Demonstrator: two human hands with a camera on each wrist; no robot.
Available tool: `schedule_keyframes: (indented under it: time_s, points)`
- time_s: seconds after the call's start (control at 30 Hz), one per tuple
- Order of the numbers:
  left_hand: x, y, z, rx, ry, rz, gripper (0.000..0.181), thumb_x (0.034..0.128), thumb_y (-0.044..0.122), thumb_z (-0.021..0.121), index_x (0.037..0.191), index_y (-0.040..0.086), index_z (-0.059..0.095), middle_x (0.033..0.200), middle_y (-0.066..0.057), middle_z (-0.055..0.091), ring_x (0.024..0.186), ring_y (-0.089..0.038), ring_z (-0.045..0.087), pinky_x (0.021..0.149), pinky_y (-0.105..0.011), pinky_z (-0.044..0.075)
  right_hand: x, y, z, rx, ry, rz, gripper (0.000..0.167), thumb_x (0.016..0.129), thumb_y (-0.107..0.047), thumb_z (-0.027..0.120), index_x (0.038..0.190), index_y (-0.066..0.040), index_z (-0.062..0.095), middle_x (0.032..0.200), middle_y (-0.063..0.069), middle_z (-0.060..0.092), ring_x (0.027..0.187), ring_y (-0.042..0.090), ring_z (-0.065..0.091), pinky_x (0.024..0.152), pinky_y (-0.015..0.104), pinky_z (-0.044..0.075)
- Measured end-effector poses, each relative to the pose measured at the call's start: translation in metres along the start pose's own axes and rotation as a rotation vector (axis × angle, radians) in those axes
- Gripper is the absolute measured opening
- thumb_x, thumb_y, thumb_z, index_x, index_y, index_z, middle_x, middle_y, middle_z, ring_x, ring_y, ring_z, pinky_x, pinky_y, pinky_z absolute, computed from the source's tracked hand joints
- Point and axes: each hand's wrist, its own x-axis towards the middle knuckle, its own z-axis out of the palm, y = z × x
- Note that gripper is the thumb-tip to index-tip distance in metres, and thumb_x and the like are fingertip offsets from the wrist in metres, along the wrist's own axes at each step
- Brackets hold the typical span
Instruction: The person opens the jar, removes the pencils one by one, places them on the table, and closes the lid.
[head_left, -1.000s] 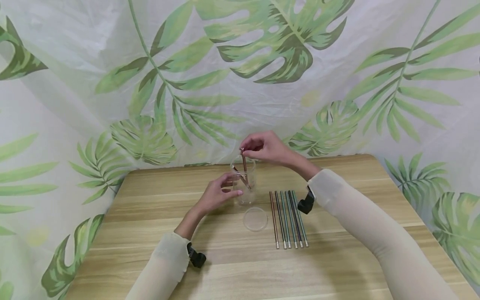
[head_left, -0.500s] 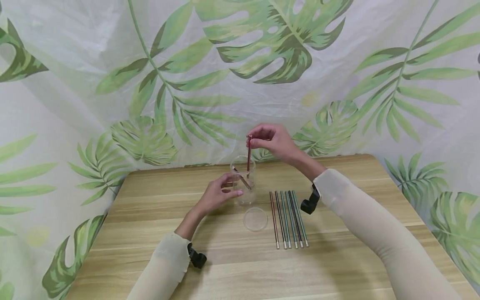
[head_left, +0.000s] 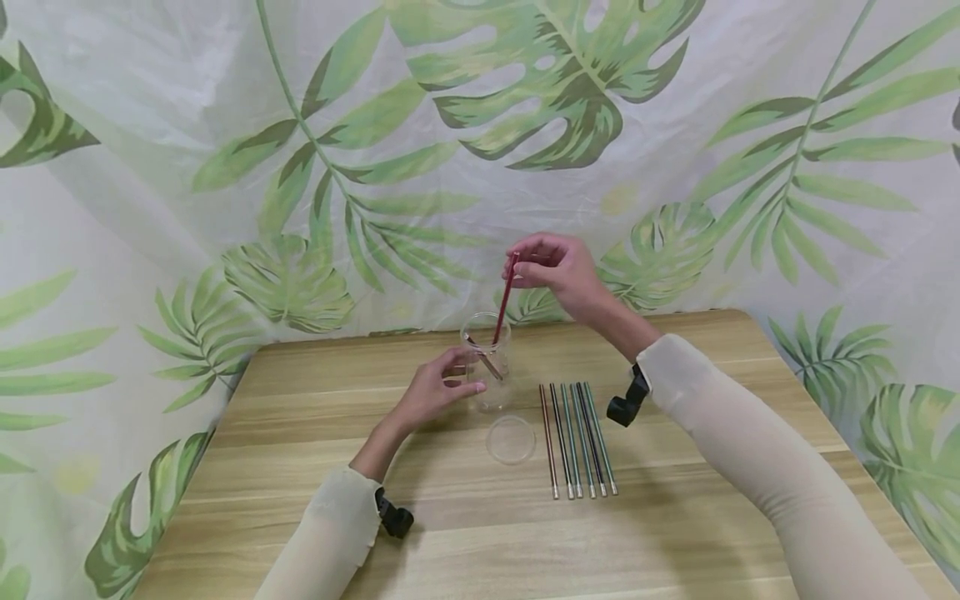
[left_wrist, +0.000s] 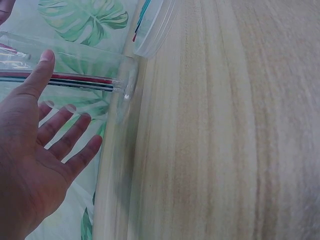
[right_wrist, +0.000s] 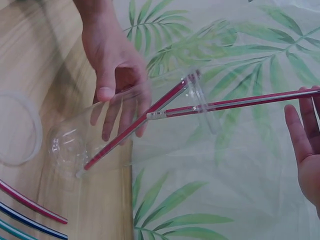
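A clear plastic jar [head_left: 491, 392] stands upright near the table's back edge. My left hand [head_left: 431, 390] holds its side, thumb in front and fingers behind, as the right wrist view shows. One red pencil [right_wrist: 115, 143] leans slantwise inside the jar. By its upper end, my right hand [head_left: 558, 271] pinches a second red pencil [head_left: 506, 296], whose silver lower end [right_wrist: 156, 115] is still within the jar, below the rim. In the left wrist view, my left hand [left_wrist: 37, 145] is seen from the palm side; red and dark stripes show through the jar [left_wrist: 95, 55].
A round clear lid [head_left: 511, 439] lies on the wooden table [head_left: 480, 542] in front of the jar. To its right, several pencils [head_left: 577, 440] in red, dark and teal lie side by side, silver ends towards me. A leaf-patterned cloth [head_left: 420, 208] hangs behind the table.
My right hand has moved up and to the right, drawing the red pencil partly out of the jar and tilting it. The left hand and the jar have stayed in place.
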Motion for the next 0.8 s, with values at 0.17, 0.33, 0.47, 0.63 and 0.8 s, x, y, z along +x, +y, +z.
schedule_keyframes:
  time_s: [0.17,0.33,0.47,0.63,0.8]
  points:
    - [0.0,0.0,0.0,-0.008,0.0,0.008,0.061,0.0927,0.019,0.085,0.146,0.01,0.058,0.145,-0.021,0.063,0.132,-0.042,0.063,0.107,-0.049,0.057,0.0,-0.007,-0.001,0.089,0.051,0.005,0.015,0.096,0.019,0.063,0.109,0.016,0.068,0.092,0.01,0.078,0.087,0.022,0.077,0.084,0.043,0.067]
    - [0.0,0.0,0.0,-0.011,-0.001,0.005,0.06,0.0928,0.019,0.085,0.146,0.011,0.058,0.145,-0.02,0.064,0.132,-0.042,0.063,0.107,-0.05,0.057,0.001,-0.014,-0.004,0.183,0.104,0.015,0.021,0.098,0.019,0.06,0.105,0.005,0.074,0.093,0.011,0.076,0.088,0.023,0.077,0.084,0.042,0.067]
    - [0.0,0.0,0.0,-0.017,-0.002,0.003,0.06,0.0929,0.018,0.085,0.146,0.011,0.058,0.145,-0.019,0.064,0.132,-0.044,0.063,0.108,-0.051,0.057,0.001,-0.02,-0.006,0.252,0.127,-0.001,0.025,0.1,0.017,0.058,0.104,-0.001,0.076,0.093,0.011,0.075,0.088,0.024,0.077,0.083,0.043,0.068]
    - [-0.001,0.0,-0.001,-0.013,0.0,0.0,0.058,0.093,0.019,0.085,0.145,0.013,0.06,0.145,-0.018,0.065,0.131,-0.043,0.064,0.107,-0.051,0.057,0.001,-0.028,-0.01,0.323,0.158,-0.029,0.027,0.101,0.016,0.055,0.104,-0.001,0.076,0.092,0.011,0.074,0.088,0.025,0.076,0.081,0.043,0.068]
    - [-0.001,0.0,0.0,-0.004,-0.002,-0.004,0.058,0.0931,0.02,0.085,0.145,0.014,0.06,0.145,-0.017,0.064,0.131,-0.043,0.064,0.105,-0.049,0.058,0.0,-0.037,-0.014,0.373,0.181,-0.048,0.031,0.102,0.016,0.052,0.104,-0.003,0.077,0.093,0.011,0.074,0.088,0.025,0.075,0.082,0.044,0.068]
